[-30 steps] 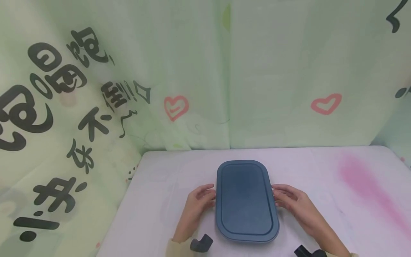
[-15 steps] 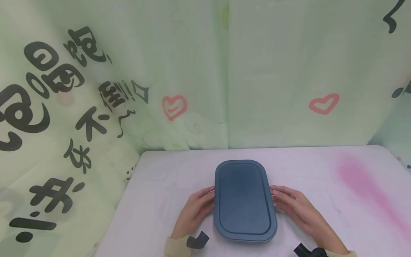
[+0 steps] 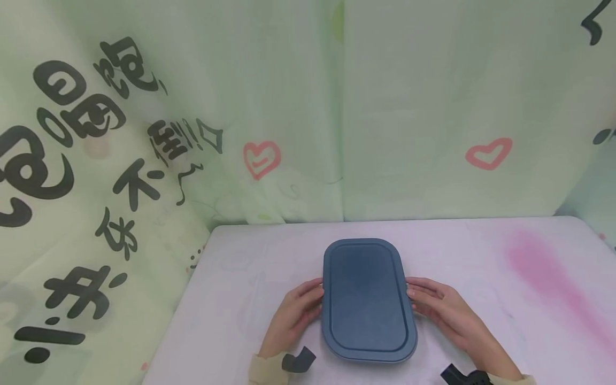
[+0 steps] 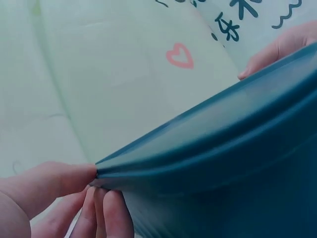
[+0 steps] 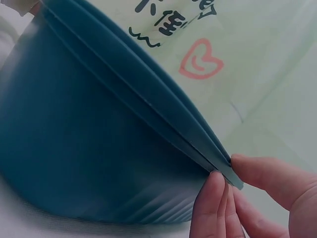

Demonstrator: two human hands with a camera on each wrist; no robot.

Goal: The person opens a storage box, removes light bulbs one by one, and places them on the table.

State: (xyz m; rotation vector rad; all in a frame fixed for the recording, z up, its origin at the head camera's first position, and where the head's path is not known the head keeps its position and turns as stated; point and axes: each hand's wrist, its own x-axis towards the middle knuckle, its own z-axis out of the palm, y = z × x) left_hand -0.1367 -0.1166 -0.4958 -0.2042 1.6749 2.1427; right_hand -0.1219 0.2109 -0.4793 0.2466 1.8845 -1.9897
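A dark blue rectangular storage box (image 3: 368,315) stands on the table with its lid (image 3: 367,294) on, long sides running away from me. At its left side my left hand (image 3: 292,315) pinches the lid's rim. The left wrist view shows the thumb (image 4: 74,176) at the rim's edge and the other fingers (image 4: 116,213) tucked beneath it. Opposite, my right hand (image 3: 449,315) grips the rim likewise, with thumb (image 5: 262,173) on the edge and fingertips (image 5: 210,191) under it. The lid hides whatever the box holds. Ribbed lines mark the box wall (image 5: 166,203) below the right fingers.
The white table (image 3: 240,278) has a pink smear (image 3: 548,272) on its right. Behind it hangs a pale green curtain (image 3: 409,96) with hearts and black lettering. A dark wrist mount (image 3: 299,360) sits on the left cuff, another (image 3: 464,375) on the right.
The left fingers have shifted slightly and settled closer against the box's side. My right hand keeps nearly the same place. The box has not visibly moved on the table.
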